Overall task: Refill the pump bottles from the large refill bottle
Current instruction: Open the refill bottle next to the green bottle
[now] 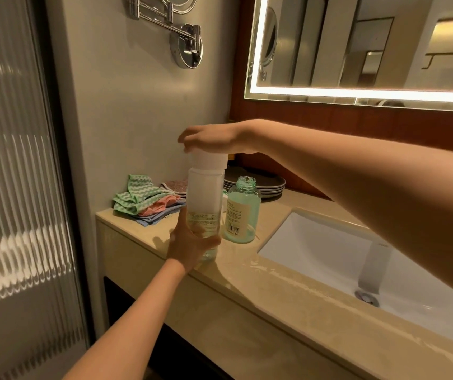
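Note:
A tall clear refill bottle point(204, 198) with a wide white cap point(207, 160) stands upright on the beige counter point(247, 272). My left hand point(189, 242) grips its lower body. From above, my right hand point(214, 139) reaches over and holds the white cap with curled fingers. Just to the right stands a smaller bottle point(243, 212) of pale green liquid, its threaded neck uncapped and its barcode label facing me. No pump head is visible.
Folded green, pink and blue cloths point(145, 200) lie at the counter's back left. Dark plates point(258, 182) are stacked behind the bottles. A white sink point(329, 248) with a faucet point(373, 267) fills the right. A lit mirror point(357, 48) hangs above; a ribbed glass door point(14, 187) stands left.

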`<state>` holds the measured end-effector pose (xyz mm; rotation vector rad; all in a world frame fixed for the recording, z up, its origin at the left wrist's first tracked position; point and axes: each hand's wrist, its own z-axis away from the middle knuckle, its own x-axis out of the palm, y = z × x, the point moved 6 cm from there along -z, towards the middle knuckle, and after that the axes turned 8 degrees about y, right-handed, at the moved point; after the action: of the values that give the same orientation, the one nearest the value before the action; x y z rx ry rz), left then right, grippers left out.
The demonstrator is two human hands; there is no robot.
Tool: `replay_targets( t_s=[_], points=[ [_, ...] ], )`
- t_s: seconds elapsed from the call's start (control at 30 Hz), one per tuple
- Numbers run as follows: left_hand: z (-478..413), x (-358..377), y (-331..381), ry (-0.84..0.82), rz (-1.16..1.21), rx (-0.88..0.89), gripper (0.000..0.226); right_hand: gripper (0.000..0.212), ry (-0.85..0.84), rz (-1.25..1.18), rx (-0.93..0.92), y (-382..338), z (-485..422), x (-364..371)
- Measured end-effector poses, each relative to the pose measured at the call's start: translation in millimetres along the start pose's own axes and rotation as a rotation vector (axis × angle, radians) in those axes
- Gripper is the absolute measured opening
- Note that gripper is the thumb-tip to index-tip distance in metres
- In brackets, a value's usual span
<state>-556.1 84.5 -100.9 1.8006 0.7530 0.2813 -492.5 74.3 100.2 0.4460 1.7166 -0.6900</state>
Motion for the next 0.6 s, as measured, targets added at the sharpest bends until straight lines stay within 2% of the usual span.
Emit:
replay_targets(
  t_s=[0.07,0.1,0.17,0.2,0.3,0.4,0.5,0.6],
  points=[
    [-1,1,-2,-0.008,0.012,-0.015,0.089,0.068,0.031,0.056,0.043,0,3,-4],
    [0,1,-2,-0.015,0.015,-0.03,0.09,0.076,0.044,0.161,0.087,4,4,-4],
    [-2,1,-4,-0.027,0.021,-0.052,0.093,0.081,0.058,0.361,0.153,9,7,-2],
    [-2,1,-5,-0.031,0.02,-0.056,0.094,0.08,0.063,0.384,0.166,11,7,1],
    [-1,0,-4,-0.027,0.004,-0.055,0.093,0.065,0.085,0.24,0.122,15,-3,6],
    [0,-1,-1,-0.027,-0.008,-0.03,0.091,0.055,0.029,0.06,0.067,18,-5,5],
    [3,-1,1,-0.039,0.01,-0.024,0.102,0.07,0.066,-0.044,0.008,10,1,-3],
    [2,-1,0,-0.046,-0.015,-0.059,0.099,0.085,0.186,0.162,0.071,12,-2,-9]
  ],
)
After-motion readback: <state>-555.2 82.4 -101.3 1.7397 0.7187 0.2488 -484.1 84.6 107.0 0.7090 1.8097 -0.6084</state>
